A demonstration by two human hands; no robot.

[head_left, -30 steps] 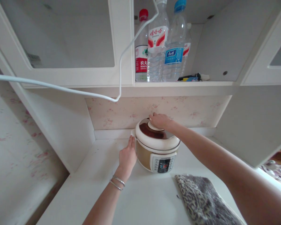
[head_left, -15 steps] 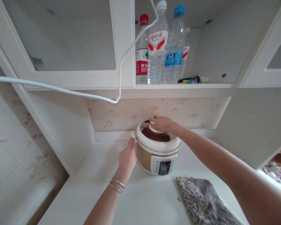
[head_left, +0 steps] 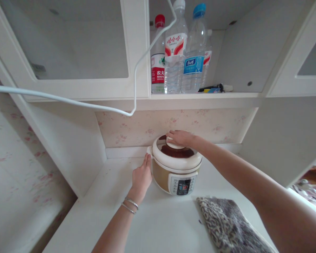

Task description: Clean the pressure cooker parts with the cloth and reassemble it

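Observation:
A small cream electric cooker (head_left: 173,175) with a button panel stands at the back of a white counter (head_left: 158,225). My right hand (head_left: 180,137) lies over the white knob of its lid (head_left: 177,158), fingers curled on the knob. My left hand (head_left: 141,177), with two bangles at the wrist, rests flat with fingers stretched against the cooker's left side, touching its side handle.
A leopard-print cloth (head_left: 226,225) lies on the counter at the front right. Several water bottles (head_left: 183,52) stand in the open cupboard above. A white cable (head_left: 94,105) hangs across below the cupboard door. Walls close the counter at left and back.
Both hands stay where they were on the cooker. The view has shifted slightly; the right hand's fingers have flattened a little over the knob.

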